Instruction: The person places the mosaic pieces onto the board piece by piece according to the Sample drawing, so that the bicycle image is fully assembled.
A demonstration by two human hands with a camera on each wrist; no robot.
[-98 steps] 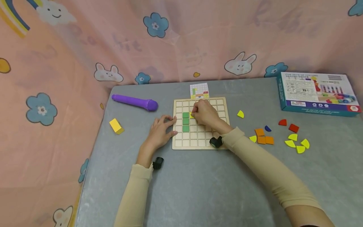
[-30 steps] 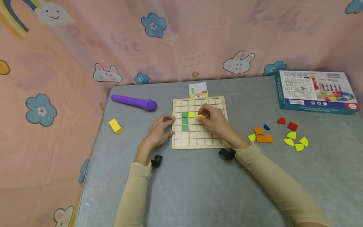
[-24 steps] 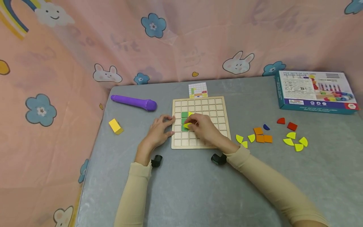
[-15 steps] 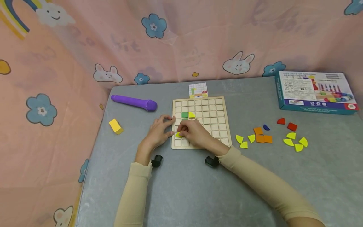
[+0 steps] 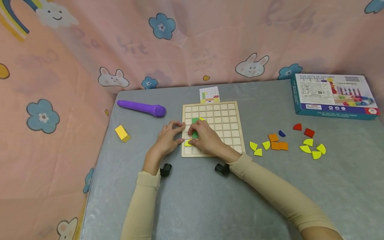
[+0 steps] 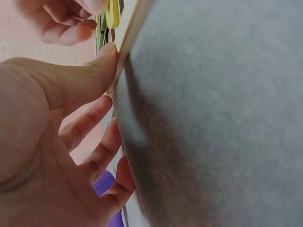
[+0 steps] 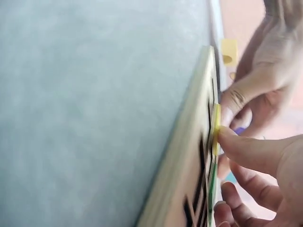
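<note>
A wooden grid board [image 5: 226, 133] lies on the grey table. Green square tiles [image 5: 195, 134] stand in its second column, partly behind my right hand [image 5: 207, 138]. A yellow quarter-circle tile [image 5: 202, 119] peeks out right of the top one. In the leftmost column, low down, sits another yellow tile [image 5: 187, 143]. My right thumb presses that tile, while the bent forefinger is lifted off it; the right wrist view shows the thumb on the yellow tile [image 7: 217, 118] too. With thumb and spread fingertips, my left hand [image 5: 167, 143] touches the board's left edge.
A pattern card [image 5: 209, 94] lies behind the board. Yellow quarter tiles [image 5: 253, 146], orange squares [image 5: 275, 146], a blue half-round [image 5: 282, 133] and red tiles [image 5: 309, 132] are on the right, before a box [image 5: 336, 96]. Left are a purple microphone [image 5: 142, 107] and a yellow block [image 5: 122, 133].
My right hand let go of a yellow tile beside the top green square, then carried another down and left to the lower-left cell. Its forefinger has now lifted. The left hand stayed put.
</note>
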